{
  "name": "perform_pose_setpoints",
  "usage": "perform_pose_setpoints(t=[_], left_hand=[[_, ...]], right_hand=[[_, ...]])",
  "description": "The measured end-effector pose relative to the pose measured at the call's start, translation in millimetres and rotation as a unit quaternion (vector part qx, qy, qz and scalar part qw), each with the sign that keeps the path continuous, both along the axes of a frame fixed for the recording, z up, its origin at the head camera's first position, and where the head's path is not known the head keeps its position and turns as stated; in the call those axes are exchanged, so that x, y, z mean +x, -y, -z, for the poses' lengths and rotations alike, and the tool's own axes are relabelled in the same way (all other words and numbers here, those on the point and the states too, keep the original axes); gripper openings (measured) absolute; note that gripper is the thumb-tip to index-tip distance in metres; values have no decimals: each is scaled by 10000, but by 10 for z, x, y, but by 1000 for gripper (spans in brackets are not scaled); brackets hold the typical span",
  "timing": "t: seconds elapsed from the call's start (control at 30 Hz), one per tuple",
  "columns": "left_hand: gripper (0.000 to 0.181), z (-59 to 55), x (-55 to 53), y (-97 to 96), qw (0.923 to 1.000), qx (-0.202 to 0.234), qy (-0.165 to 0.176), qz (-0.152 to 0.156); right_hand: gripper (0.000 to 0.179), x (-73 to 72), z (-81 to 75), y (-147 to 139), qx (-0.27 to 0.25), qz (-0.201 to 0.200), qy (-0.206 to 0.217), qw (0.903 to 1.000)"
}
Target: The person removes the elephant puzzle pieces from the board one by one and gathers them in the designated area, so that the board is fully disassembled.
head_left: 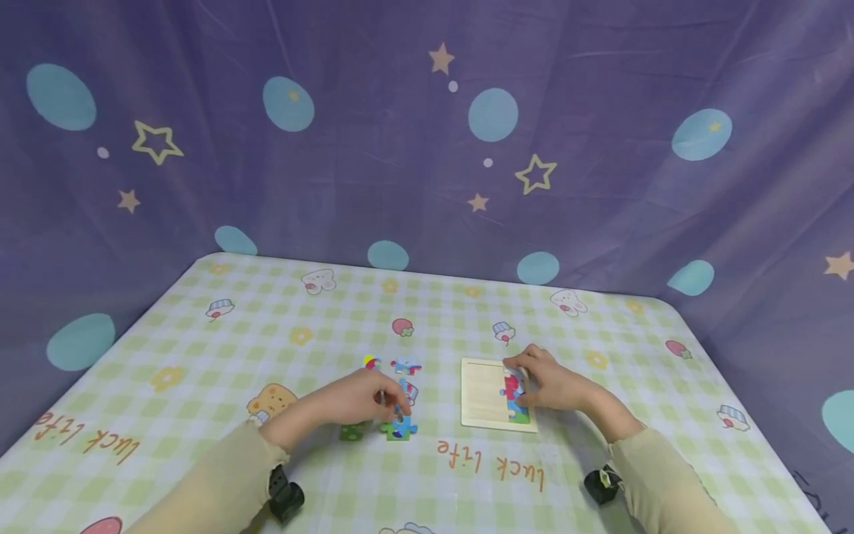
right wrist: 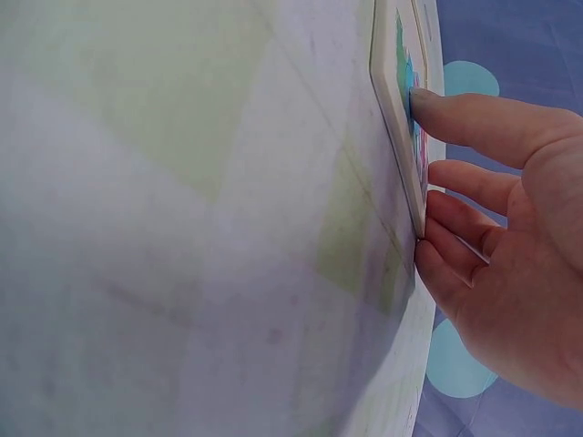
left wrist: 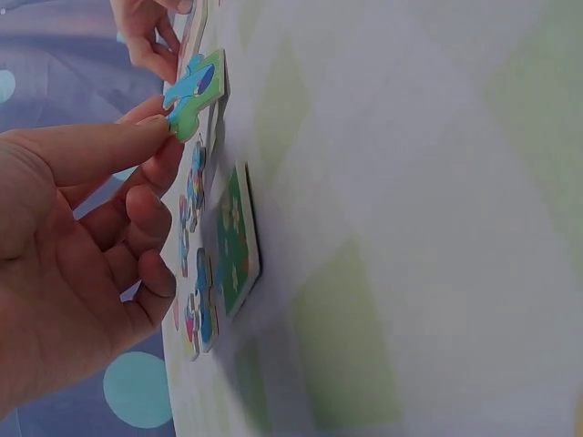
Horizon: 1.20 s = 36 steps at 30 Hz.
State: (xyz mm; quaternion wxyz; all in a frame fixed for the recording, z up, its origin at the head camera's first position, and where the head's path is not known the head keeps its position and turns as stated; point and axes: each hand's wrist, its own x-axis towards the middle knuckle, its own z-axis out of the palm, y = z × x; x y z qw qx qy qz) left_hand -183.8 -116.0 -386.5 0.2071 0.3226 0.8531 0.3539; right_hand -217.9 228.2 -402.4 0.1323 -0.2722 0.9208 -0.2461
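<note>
My left hand (head_left: pixel 360 397) pinches a jigsaw piece (left wrist: pixel 193 98), blue and green, between thumb and forefinger; its other fingers are curled. In the left wrist view the piece is tilted up close to the tabletop. Beside it lies a green jigsaw piece (left wrist: pixel 237 241) with pale flowers. My right hand (head_left: pixel 550 382) rests at the right side of a wooden puzzle tray (head_left: pixel 482 397). Its thumb (right wrist: pixel 433 106) presses on the fitted pieces (head_left: pixel 512 393), while the other fingers touch the tray's edge, fairly straight. A column of pieces fills the tray's right side; bare wood shows at left.
Other loose jigsaw pieces (head_left: pixel 405 365) lie left of the tray, partly behind my left hand. The table is covered by a green checked cloth (head_left: pixel 267 460) with printed pictures. A purple curtain (head_left: pixel 400 185) hangs behind the far edge.
</note>
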Motion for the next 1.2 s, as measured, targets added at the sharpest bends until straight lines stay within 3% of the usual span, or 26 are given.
perform_pose_setpoints(t=[0.47,1.2], left_hand=[[14,71,-7,53,9992,-281,17,-280],[14,89,-2,50,9991,-263,-54,-323]], right_hand=[[62,-11,34,-12,-29,27,19,10000],[61,-6,34,-7,-32,58,45,10000]])
